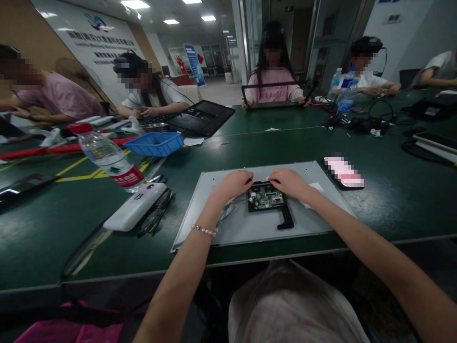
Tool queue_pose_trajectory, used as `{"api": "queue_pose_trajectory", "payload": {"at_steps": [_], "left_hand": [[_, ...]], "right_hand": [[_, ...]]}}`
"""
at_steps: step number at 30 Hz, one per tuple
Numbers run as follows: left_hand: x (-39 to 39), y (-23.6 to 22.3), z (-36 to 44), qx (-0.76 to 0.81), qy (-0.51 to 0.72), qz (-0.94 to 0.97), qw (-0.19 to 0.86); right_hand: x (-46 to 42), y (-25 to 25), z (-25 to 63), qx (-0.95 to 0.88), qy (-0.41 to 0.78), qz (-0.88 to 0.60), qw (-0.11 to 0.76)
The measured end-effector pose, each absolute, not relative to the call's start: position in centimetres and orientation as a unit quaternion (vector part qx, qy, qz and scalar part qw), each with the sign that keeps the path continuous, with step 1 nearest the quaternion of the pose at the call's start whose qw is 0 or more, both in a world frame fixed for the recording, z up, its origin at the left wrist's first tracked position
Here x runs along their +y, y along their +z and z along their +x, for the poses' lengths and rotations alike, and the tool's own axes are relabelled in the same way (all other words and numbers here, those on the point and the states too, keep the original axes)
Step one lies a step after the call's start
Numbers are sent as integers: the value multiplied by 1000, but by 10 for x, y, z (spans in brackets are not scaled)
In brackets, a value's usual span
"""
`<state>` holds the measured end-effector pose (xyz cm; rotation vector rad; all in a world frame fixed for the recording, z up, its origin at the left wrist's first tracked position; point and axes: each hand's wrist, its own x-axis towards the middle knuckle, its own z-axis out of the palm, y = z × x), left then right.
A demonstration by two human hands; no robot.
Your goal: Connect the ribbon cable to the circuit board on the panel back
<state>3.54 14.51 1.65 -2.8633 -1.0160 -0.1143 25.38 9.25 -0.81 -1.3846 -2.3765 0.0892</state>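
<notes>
A grey metal panel (250,228) lies flat on the green table in front of me. A green circuit board (266,199) in a black frame sits on its middle, with a black bracket (286,219) running toward me. My left hand (233,183) rests at the board's far left corner with fingers curled onto its edge. My right hand (290,182) is curled over the far right corner. Loose wires (232,209) show beside my left wrist.
A clear water bottle (109,159) with a red cap, a white box (137,206), glasses (157,216) and a blue tray (155,144) lie to the left. A phone (343,172) lies to the right. Several other people sit around the table with monitor parts and cables.
</notes>
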Motion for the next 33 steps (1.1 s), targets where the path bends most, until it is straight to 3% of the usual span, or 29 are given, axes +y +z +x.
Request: {"api": "queue_pose_trajectory", "payload": {"at_steps": [15,26,33], "left_hand": [[145,16,36,-340,-30,-939,41],[140,19,35,-341,-38,-939,33],[139,19,36,-345,-41,-937,26]], "right_hand": [[89,7,273,-822,63,-510,244],[66,-1,337,-794,158,-570,136],[53,-10,343,-760,236,-574,193]]}}
